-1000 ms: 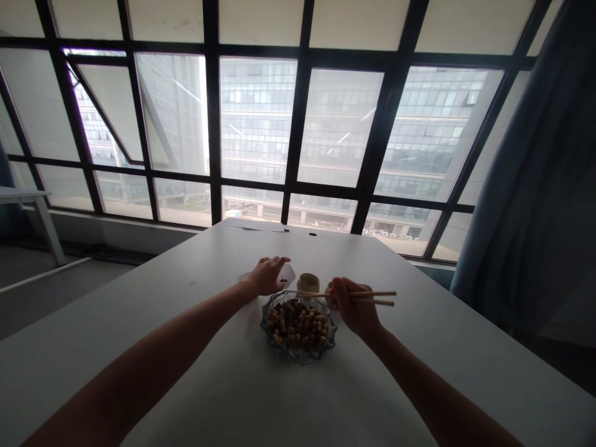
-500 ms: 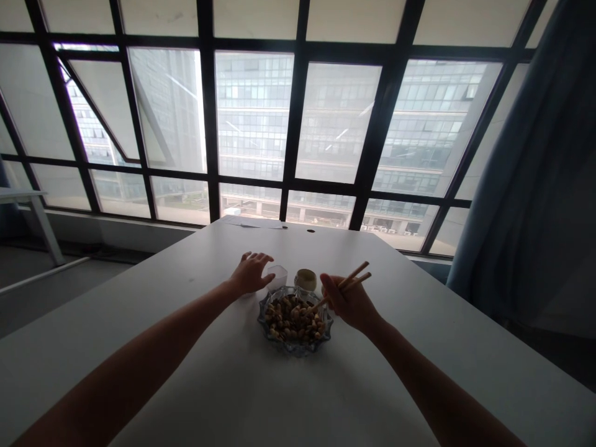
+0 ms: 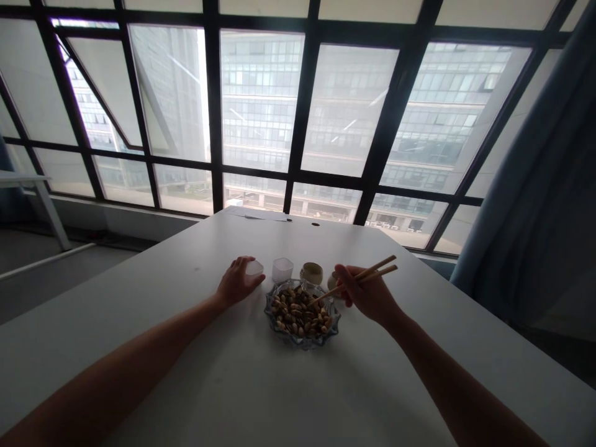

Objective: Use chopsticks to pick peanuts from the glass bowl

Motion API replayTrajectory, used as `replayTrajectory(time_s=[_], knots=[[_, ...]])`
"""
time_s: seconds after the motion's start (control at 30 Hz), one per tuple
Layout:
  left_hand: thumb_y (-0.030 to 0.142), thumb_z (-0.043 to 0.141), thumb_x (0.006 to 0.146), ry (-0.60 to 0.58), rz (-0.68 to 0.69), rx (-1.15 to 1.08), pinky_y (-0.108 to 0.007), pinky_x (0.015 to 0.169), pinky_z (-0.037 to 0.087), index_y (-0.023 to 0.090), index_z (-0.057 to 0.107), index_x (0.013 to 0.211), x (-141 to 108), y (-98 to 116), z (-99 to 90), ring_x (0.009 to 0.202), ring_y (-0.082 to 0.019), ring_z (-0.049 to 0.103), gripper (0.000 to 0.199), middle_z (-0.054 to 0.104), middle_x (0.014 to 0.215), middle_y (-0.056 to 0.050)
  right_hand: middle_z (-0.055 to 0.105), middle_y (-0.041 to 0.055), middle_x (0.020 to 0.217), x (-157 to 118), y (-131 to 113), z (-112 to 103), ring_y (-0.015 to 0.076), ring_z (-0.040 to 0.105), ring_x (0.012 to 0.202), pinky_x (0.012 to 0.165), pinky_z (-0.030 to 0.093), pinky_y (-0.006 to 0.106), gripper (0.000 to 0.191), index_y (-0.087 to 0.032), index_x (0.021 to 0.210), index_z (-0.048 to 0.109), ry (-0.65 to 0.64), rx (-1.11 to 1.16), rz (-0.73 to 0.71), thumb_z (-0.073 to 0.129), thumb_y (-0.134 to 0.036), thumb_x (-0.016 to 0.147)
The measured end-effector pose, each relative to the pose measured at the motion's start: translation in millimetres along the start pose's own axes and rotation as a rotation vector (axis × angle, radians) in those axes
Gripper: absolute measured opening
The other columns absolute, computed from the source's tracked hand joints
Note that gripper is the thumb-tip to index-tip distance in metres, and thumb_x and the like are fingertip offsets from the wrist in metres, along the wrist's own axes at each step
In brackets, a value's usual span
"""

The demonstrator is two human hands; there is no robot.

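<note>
My left hand (image 3: 236,280) curls around a small clear plastic cup (image 3: 254,268) on the table, with fingers behind it and thumb in front. In my right hand (image 3: 365,292) is a pair of wooden chopsticks (image 3: 378,269), their tips reaching down onto the nuts. A scalloped glass bowl (image 3: 305,343) holds these nuts (image 3: 300,313), which look like pistachios in their shells. Behind the bowl stand a second clear plastic cup (image 3: 282,269) and a pale yellowish cup (image 3: 311,273). Another pale round cup (image 3: 332,280) is partly hidden by my right fingers.
Everything stands on a long white table (image 3: 195,347). Sheets of paper (image 3: 254,214) lie at its far end, near the black-framed windows. A blue curtain (image 3: 516,180) hangs at the right, and another white table (image 3: 23,179) is at the left.
My left hand has come down and left, from open above the cups to around the left clear cup. The chopsticks remain in my right hand. The camera view has shifted slightly.
</note>
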State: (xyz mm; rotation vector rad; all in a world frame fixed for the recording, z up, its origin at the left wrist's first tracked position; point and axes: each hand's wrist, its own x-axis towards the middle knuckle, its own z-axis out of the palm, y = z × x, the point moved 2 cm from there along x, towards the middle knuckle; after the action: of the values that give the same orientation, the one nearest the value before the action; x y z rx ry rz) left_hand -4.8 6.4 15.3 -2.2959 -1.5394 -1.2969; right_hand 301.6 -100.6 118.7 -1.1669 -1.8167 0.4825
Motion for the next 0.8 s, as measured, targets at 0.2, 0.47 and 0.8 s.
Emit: replayTrajectory(time_s=[0.2, 0.47, 0.8], knots=[[0.042, 0.066, 0.081, -0.036, -0.034, 0.02, -0.048, 0.1, 0.049, 0.02, 0.048, 0.123, -4.6, 0.3, 1.8, 0.116, -0.031, 0.058, 0.051, 0.059, 0.125, -0.012, 0.063, 0.0047, 0.048, 0.3, -8.1, -6.1, 0.0149, 0.059, 0.039, 0.036, 0.046, 0.024, 0.061, -0.017, 0.061, 0.062, -0.154, -0.149, -0.04, 0.051, -0.071, 0.086], [0.037, 0.063, 0.08, -0.073, -0.055, 0.021, -0.048, 0.098, 0.05, 0.02, 0.047, 0.124, -7.7, -0.7, 1.2, 0.115, -0.031, 0.059, 0.049, 0.058, 0.126, -0.012, 0.062, 0.0043, 0.047, 1.3, -13.6, -10.3, 0.0142, 0.057, 0.037, 0.035, 0.044, 0.023, 0.062, -0.017, 0.062, 0.062, -0.099, -0.177, -0.069, 0.047, -0.072, 0.087], [0.033, 0.061, 0.079, -0.078, -0.04, -0.037, -0.048, 0.096, 0.053, 0.022, 0.048, 0.126, -7.9, -1.1, 2.8, 0.112, -0.03, 0.06, 0.05, 0.058, 0.126, -0.013, 0.061, 0.0035, 0.049, -1.1, -10.3, -9.0, 0.0144, 0.058, 0.04, 0.038, 0.043, 0.023, 0.058, -0.018, 0.063, 0.059, -0.075, -0.192, -0.096, 0.048, -0.068, 0.09]])
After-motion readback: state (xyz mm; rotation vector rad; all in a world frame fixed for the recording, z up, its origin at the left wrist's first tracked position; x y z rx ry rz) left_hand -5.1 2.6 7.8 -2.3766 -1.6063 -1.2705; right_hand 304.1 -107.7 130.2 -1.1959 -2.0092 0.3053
